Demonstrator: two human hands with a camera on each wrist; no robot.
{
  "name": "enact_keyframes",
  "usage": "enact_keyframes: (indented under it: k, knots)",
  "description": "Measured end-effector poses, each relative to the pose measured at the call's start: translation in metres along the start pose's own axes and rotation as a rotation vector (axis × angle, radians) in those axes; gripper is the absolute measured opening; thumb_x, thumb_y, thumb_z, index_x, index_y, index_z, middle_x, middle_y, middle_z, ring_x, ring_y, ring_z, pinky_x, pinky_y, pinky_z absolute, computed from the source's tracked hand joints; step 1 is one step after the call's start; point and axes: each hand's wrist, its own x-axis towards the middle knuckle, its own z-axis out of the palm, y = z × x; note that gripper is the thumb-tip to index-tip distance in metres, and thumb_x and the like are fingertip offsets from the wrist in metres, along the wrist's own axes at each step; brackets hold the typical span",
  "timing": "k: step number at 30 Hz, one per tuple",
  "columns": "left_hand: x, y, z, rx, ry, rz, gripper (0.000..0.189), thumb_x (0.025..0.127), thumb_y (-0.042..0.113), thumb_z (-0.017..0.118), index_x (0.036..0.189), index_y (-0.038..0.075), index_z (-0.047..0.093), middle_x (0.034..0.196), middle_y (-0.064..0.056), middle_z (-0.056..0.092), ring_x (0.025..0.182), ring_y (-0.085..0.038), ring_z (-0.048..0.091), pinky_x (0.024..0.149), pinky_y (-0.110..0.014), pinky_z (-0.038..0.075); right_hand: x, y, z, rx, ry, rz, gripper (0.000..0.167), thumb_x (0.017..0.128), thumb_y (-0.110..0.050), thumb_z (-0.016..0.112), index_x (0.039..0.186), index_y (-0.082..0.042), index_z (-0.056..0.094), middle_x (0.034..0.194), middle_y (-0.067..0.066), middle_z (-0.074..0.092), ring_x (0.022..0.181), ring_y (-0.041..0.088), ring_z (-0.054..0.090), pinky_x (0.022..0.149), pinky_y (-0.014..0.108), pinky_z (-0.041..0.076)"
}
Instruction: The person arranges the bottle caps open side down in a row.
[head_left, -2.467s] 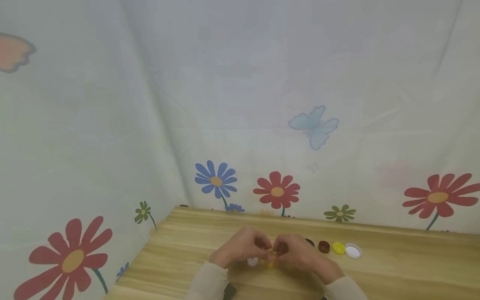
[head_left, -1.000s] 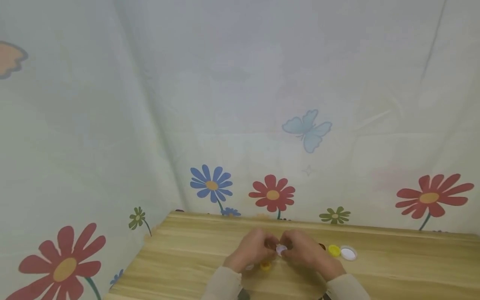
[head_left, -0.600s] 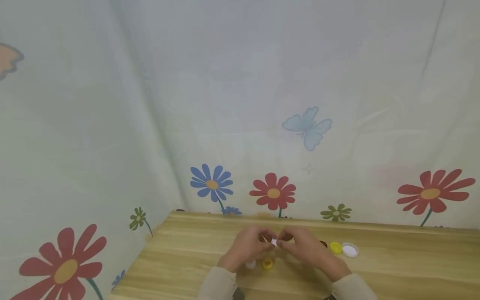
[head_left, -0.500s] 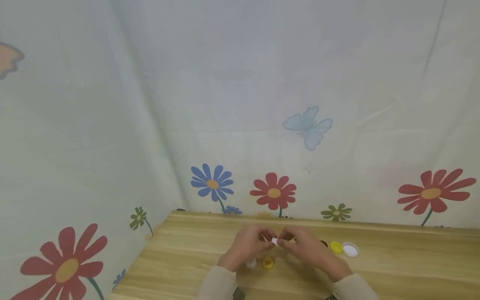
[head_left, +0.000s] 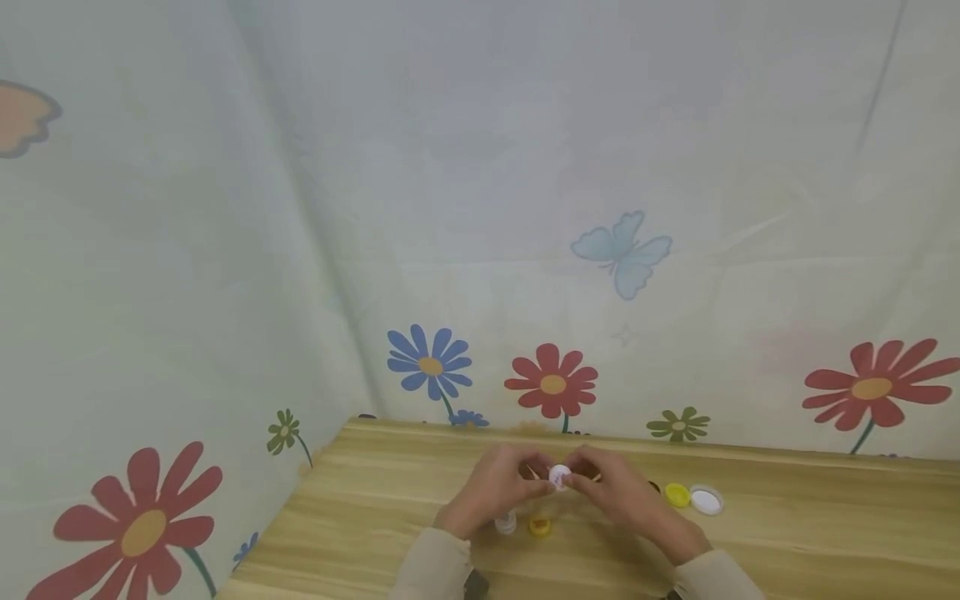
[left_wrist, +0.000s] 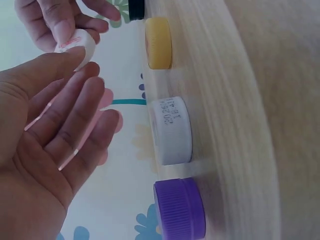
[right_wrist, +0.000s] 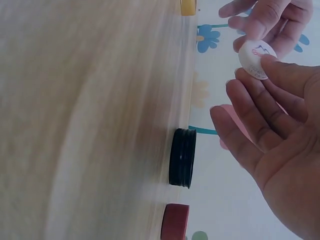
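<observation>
Both hands hold one small white bottle cap (head_left: 559, 477) between them, raised over the wooden table. Its round top, with red and blue print, shows in the right wrist view. My left hand (head_left: 495, 487) pinches the cap's left edge between thumb and fingers, the remaining fingers spread loosely. On the other edge, my right hand (head_left: 618, 496) pinches it with thumb and fingertips. Below the hands lie a yellow cap (head_left: 539, 527) and a white cap (head_left: 506, 523). A black cap (right_wrist: 182, 158) and a dark red cap (right_wrist: 175, 222) stand near the right hand.
To the right on the table are another yellow cap (head_left: 677, 495) and a wide white lid (head_left: 707, 500). A purple cap (left_wrist: 179, 210) ends the row in the left wrist view. Behind the table (head_left: 825, 533) hangs a flower-print cloth (head_left: 480, 208).
At first both hands were at the yellow cap; now it lies on the table. The white cap came up between the hands and has been turned, its printed top now facing the head camera.
</observation>
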Motion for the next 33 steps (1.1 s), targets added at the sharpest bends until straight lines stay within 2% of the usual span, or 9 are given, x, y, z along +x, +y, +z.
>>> enact_keyframes:
  k: [4, 10, 18, 24, 28, 33]
  knots:
    - [0.001, -0.001, 0.002, 0.019, 0.011, 0.026, 0.027, 0.089, 0.009, 0.087, 0.114, 0.014, 0.077, 0.093, 0.002, 0.078, 0.078, -0.003, 0.068, 0.074, -0.023, 0.055, -0.002, 0.000, 0.000, 0.013, 0.029, 0.016, 0.013, 0.102, -0.014, 0.073, 0.112, -0.006, 0.070, 0.099, -0.002, 0.073, 0.090, 0.016, 0.066, 0.078, 0.029, 0.057]
    - [0.001, -0.001, 0.005, 0.058, 0.016, 0.050, 0.032, 0.087, 0.008, 0.088, 0.116, 0.016, 0.077, 0.092, 0.001, 0.077, 0.074, -0.001, 0.065, 0.071, -0.022, 0.054, -0.004, 0.000, 0.000, 0.060, 0.028, 0.024, 0.016, 0.101, -0.012, 0.073, 0.114, -0.003, 0.067, 0.097, -0.001, 0.072, 0.088, 0.018, 0.066, 0.074, 0.028, 0.057]
    - [0.002, -0.002, 0.007, 0.070, 0.033, 0.082, 0.030, 0.086, 0.009, 0.090, 0.113, 0.014, 0.077, 0.089, 0.001, 0.077, 0.072, 0.001, 0.064, 0.070, -0.020, 0.053, -0.004, 0.003, -0.001, 0.092, 0.013, 0.038, 0.016, 0.099, -0.011, 0.075, 0.112, -0.004, 0.067, 0.099, 0.001, 0.072, 0.091, 0.019, 0.068, 0.076, 0.028, 0.058]
    - [0.002, -0.002, 0.008, 0.061, 0.013, 0.079, 0.025, 0.085, 0.013, 0.091, 0.107, 0.017, 0.080, 0.085, 0.008, 0.074, 0.073, 0.001, 0.063, 0.070, -0.020, 0.053, -0.005, 0.005, -0.005, 0.072, -0.036, -0.006, 0.021, 0.093, -0.005, 0.081, 0.110, -0.004, 0.069, 0.100, 0.000, 0.072, 0.091, 0.017, 0.069, 0.082, 0.028, 0.058]
    - [0.003, -0.001, 0.009, 0.050, -0.011, 0.066, 0.021, 0.085, 0.016, 0.092, 0.103, 0.019, 0.081, 0.081, 0.014, 0.070, 0.071, 0.001, 0.061, 0.070, -0.020, 0.053, -0.006, 0.005, -0.007, 0.039, -0.050, -0.032, 0.021, 0.090, -0.005, 0.084, 0.107, -0.005, 0.071, 0.098, -0.002, 0.071, 0.088, 0.013, 0.067, 0.081, 0.027, 0.058]
    - [0.003, -0.001, 0.012, 0.024, -0.036, 0.047, 0.018, 0.084, 0.013, 0.092, 0.099, 0.018, 0.082, 0.080, 0.016, 0.069, 0.070, 0.000, 0.062, 0.069, -0.020, 0.053, -0.007, 0.004, -0.008, -0.001, -0.059, -0.030, 0.020, 0.089, -0.004, 0.084, 0.103, -0.008, 0.072, 0.094, -0.004, 0.070, 0.086, 0.010, 0.064, 0.079, 0.027, 0.057]
